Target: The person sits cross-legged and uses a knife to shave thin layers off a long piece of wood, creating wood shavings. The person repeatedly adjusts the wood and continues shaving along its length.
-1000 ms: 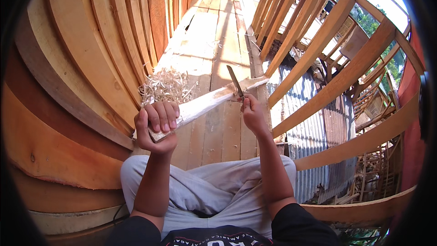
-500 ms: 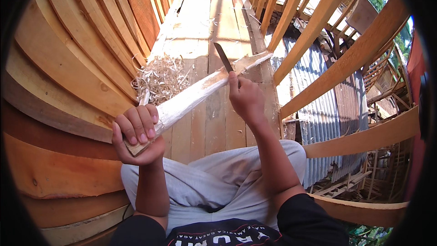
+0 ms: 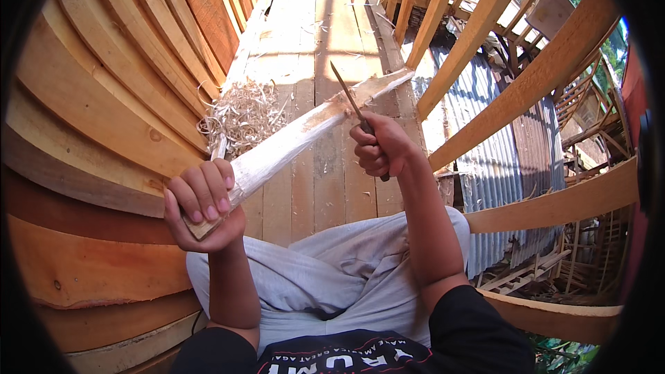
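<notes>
A long pale piece of wood (image 3: pixel 287 145) slants up from lower left to upper right, its near end wide and its far part narrower with brown patches. My left hand (image 3: pixel 202 204) is wrapped round the near end. In my right hand (image 3: pixel 383 145) is a knife (image 3: pixel 348 94), gripped by its dark handle with the fingers curled round it. The narrow blade points up and to the left, crossing the wood at a rough, notched brown spot. Whether the edge touches the wood there, I cannot tell.
Curled wood shavings (image 3: pixel 246 119) lie heaped left of the wood on the plank floor (image 3: pixel 305 204). A slatted wooden wall (image 3: pixel 104 90) rises at left. Railing slats (image 3: pixel 516 135) stand at right, with corrugated metal sheets (image 3: pixel 495 187) below. My crossed legs (image 3: pixel 346 263) are in front.
My right hand has turned and shifted slightly right and down, so the blade now shows thinner and the handle is visible. My left hand and the wood have moved only slightly.
</notes>
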### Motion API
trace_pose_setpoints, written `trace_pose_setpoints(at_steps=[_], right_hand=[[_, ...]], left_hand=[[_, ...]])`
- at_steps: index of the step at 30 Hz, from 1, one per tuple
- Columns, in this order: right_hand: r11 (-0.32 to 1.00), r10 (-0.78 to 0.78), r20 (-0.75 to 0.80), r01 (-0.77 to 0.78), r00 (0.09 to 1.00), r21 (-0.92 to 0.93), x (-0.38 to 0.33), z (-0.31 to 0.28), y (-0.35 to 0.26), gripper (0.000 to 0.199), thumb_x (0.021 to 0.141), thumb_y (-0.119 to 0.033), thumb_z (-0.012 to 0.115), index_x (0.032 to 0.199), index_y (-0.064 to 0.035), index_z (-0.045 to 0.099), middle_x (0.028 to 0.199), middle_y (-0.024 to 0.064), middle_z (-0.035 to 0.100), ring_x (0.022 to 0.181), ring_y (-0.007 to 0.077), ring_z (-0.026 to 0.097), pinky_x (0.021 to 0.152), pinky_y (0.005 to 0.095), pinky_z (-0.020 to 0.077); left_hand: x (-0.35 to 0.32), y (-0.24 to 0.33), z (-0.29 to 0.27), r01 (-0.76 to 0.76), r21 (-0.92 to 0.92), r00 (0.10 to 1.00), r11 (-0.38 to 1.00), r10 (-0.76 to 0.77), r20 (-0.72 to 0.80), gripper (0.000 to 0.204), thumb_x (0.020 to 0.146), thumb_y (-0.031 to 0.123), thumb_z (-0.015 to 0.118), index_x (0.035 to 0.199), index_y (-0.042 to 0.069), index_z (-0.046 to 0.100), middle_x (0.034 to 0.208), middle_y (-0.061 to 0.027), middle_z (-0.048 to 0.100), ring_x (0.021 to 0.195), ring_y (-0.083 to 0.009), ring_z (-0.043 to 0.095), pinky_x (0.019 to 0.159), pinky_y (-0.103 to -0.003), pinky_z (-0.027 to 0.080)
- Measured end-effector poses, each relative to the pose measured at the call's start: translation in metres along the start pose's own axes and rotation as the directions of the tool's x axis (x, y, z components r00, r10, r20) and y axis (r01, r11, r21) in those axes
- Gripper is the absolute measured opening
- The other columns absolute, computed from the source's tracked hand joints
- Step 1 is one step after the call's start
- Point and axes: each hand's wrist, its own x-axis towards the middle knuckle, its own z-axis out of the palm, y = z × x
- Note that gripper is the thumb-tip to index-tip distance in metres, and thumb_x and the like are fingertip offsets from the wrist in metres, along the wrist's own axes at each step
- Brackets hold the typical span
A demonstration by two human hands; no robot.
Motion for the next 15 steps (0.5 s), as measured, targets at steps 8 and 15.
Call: trace_pose_setpoints(at_steps=[8, 15], right_hand=[[0.903, -0.379, -0.459, 0.215, 0.803, -0.371, 0.000, 0.029, 0.010, 0.057, 0.099, -0.056, 0.037, 0.059, -0.0153, 0.035, 0.047, -0.0057, 0.026, 0.036, 0.0070, 0.016, 0.033, 0.0256, 0.0132], [0.504, -0.860, -0.426, 0.590, 0.280, -0.631, 0.023, 0.067, -0.034, 0.061, 0.099, -0.056, 0.039, 0.056, -0.0131, 0.043, 0.046, -0.0050, 0.034, 0.037, 0.0060, 0.029, 0.036, 0.0246, 0.0192]], left_hand=[[0.005, 0.000, -0.015, 0.004, -0.022, 0.999, 1.000, -0.005, -0.046, 0.036, 0.098, 0.026, 0.033, 0.062, 0.020, 0.033, 0.053, 0.0056, 0.034, 0.051, -0.0084, 0.035, 0.065, -0.028, 0.035], [-0.002, -0.004, -0.007, -0.037, -0.088, 0.999, 0.995, 0.035, -0.022, 0.038, 0.099, 0.028, 0.030, 0.062, 0.018, 0.037, 0.052, 0.0022, 0.039, 0.048, -0.0122, 0.040, 0.063, -0.031, 0.039]])
